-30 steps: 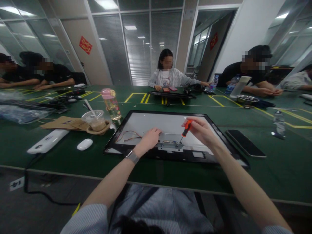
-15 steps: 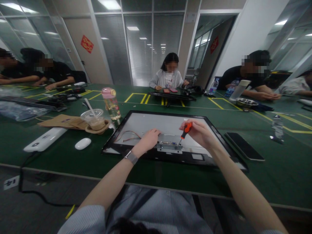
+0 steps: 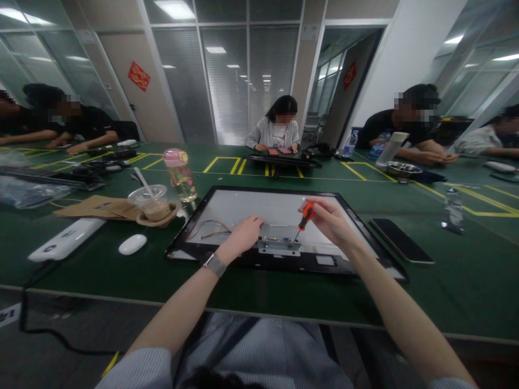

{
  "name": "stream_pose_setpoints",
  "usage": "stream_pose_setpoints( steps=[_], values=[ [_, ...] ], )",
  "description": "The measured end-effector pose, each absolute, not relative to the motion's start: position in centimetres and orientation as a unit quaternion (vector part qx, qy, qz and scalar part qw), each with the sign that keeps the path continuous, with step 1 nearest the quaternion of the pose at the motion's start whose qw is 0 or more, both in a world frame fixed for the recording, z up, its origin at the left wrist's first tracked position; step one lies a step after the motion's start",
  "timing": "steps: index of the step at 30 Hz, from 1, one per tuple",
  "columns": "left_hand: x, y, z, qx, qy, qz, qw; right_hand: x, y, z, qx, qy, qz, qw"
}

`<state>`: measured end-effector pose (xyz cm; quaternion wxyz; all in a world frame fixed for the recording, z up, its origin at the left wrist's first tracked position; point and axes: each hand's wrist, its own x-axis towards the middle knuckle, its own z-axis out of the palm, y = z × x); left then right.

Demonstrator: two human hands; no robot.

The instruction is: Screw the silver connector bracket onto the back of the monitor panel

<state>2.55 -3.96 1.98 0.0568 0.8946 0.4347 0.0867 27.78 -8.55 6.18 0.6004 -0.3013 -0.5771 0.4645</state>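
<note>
My right hand (image 3: pixel 327 217) is closed around an orange and black screwdriver (image 3: pixel 307 214). The tool leans, its tip down at the right end of a metal bracket (image 3: pixel 279 248) with ports along it. Whether the tip sits in a screw is too small to tell. At the bracket's left end, my left hand (image 3: pixel 245 233) grips it with fingers together; the thumb is hidden. Beneath both hands lies a flat display panel (image 3: pixel 259 201), black-framed with a pale grey back. Thin wires (image 3: pixel 211 226) curl on the panel, left of my left hand.
Left of the panel are a drink cup (image 3: pixel 151 202) in a cardboard holder, a pink-lidded bottle (image 3: pixel 180 175), a white oval case (image 3: pixel 132 245) and a white power strip (image 3: pixel 67 239). A black phone (image 3: pixel 399 240) lies to the right. Several people sit around the green table.
The whole view has shifted slightly. Both hands keep their places at the bracket, and the screwdriver remains in my right hand. The person opposite has brought a hand in to the objects before them.
</note>
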Motion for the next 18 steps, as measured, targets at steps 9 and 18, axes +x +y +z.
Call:
stream_pose_setpoints(
  steps=[9,18],
  values=[
    [2.49,-3.99,2.03,0.895,0.435,0.084,0.055,27.52,-8.91,6.78,-0.276,-0.589,0.492,0.579],
    [2.57,-4.14,2.23,0.893,0.438,0.083,0.059,27.78,-8.84,6.41,-0.327,-0.626,0.398,0.586]
  ],
)
